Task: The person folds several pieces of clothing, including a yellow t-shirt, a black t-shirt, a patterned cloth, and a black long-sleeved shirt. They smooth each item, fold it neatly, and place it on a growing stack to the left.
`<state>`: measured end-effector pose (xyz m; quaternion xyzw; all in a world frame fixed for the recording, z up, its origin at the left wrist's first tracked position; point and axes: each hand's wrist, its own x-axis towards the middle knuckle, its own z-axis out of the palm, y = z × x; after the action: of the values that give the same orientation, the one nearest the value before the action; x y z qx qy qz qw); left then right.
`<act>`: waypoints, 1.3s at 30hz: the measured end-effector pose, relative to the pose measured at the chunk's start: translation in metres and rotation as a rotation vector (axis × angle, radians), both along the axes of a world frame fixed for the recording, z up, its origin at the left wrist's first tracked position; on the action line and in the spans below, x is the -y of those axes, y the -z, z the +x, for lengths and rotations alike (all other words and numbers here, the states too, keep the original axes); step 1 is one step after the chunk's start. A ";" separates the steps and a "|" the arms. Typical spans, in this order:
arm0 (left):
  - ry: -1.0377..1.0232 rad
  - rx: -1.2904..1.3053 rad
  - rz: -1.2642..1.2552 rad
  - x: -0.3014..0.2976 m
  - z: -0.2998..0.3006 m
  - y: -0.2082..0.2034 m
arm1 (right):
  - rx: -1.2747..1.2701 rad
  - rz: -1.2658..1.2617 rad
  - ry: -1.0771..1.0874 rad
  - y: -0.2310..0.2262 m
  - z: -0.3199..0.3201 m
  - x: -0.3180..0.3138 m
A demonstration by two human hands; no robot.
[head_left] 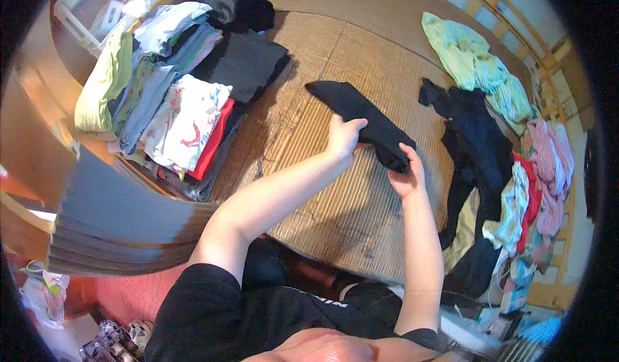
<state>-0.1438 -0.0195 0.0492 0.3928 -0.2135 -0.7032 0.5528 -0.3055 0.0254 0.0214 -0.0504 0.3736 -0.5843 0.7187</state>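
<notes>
A black garment (361, 107), folded into a long narrow bundle, is held slantwise above the woven mat (329, 213). My left hand (343, 140) grips its near edge around the middle, thumb on top and the other fingers hidden beneath. At the garment's right end, my right hand (409, 173) is closed round the corner, with the thumb on the upper side. The far left end of the bundle sticks out free. What kind of garment it is cannot be made out.
Folded clothes (187, 120) stand in stacks at the left, with folded black cloth (242, 65) beside them. Loose black clothing (474, 136) lies to the right, near a green cloth (474, 52) and pink cloth (548, 162). A wooden rail (548, 65) borders the right side.
</notes>
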 end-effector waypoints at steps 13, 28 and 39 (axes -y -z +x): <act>-0.094 0.394 -0.502 0.349 0.184 -0.136 | -1.999 -0.501 -0.193 0.095 -0.002 0.075; -1.217 0.171 0.507 0.416 0.354 -0.074 | -2.094 -0.400 -0.235 0.083 0.020 0.065; -0.774 1.573 -0.929 0.253 0.147 0.006 | -2.130 -0.475 -0.072 0.093 0.033 0.061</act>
<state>0.0027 -0.2721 0.0428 0.5345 -0.6311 0.1406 0.5443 -0.2726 -0.0352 -0.0713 -0.6787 0.6801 -0.2768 0.0152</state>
